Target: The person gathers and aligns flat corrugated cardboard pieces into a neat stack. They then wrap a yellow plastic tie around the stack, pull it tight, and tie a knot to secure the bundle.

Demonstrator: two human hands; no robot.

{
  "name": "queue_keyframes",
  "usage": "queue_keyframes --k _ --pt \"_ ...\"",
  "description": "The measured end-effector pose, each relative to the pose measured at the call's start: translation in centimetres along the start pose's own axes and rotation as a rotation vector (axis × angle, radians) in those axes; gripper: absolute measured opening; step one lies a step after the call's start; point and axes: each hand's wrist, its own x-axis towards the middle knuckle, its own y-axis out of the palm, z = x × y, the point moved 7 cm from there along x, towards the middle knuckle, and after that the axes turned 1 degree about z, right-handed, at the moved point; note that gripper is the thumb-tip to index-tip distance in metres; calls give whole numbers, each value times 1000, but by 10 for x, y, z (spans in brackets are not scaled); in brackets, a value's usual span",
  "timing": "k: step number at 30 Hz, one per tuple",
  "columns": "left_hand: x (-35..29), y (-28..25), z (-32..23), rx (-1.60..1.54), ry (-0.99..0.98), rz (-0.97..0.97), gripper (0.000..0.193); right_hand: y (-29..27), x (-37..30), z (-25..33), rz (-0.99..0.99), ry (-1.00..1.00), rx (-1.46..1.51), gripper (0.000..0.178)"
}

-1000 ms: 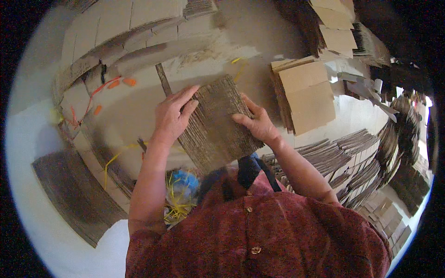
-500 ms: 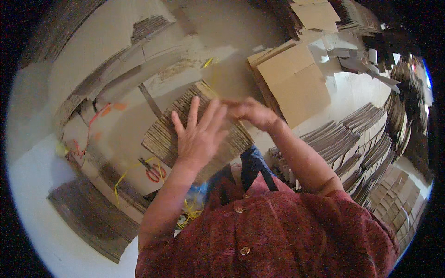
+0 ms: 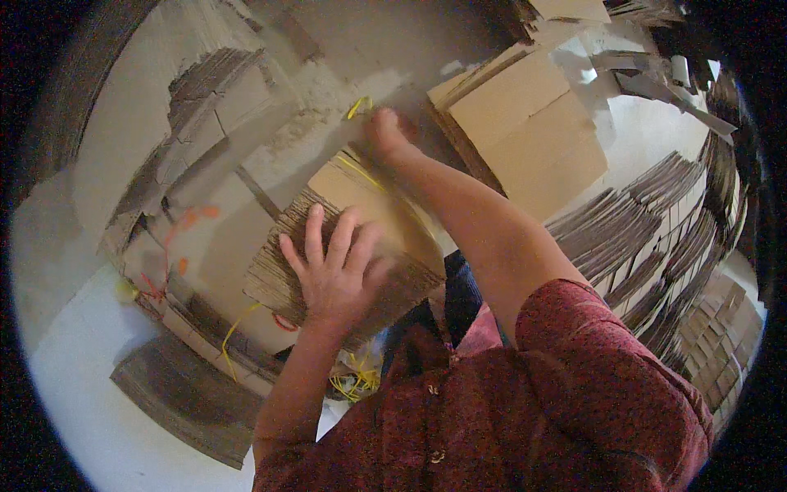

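A bundle of stacked cardboard sheets [image 3: 283, 275] lies tilted in front of me, its ridged edges showing on the left side. My left hand [image 3: 336, 266] rests on it with the fingers spread. A yellow strap [image 3: 361, 174] crosses the bundle's far end. Beyond that end, my right hand [image 3: 389, 133] is closed, fist-like, beside a yellow strap end [image 3: 358, 107]. What its fingers hold, if anything, is hidden. Red scissor handles [image 3: 285, 322] peek out from under the bundle's near left edge.
Flat brown cardboard [image 3: 525, 123] is stacked at the far right. Rows of cardboard sheets [image 3: 615, 234] stand to the right. Tangled yellow straps [image 3: 357, 377] lie close to my body. Orange-red string [image 3: 168, 246] lies at left, above a dark cardboard stack [image 3: 184, 402].
My right hand has moved away from my left hand to beyond the bundle's far end, its arm stretched out. The bundle has tilted, showing more of its flat face and covering most of the scissors.
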Motion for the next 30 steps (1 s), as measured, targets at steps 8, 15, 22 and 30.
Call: queue_keyframes --k 8,15,22,30 --pt "1 -3 -3 8 12 -16 38 38 -35 -83 -287 205 -57 27" --pt "-3 -2 -2 11 4 -8 41 15 -95 -122 -288 340 659 22" --pt "-3 -2 -3 9 23 -10 43 5 -107 -78 112 513 1220 21" --pt "-4 -2 0 -9 28 13 43 -39 -123 -48 -45 265 1011 24"
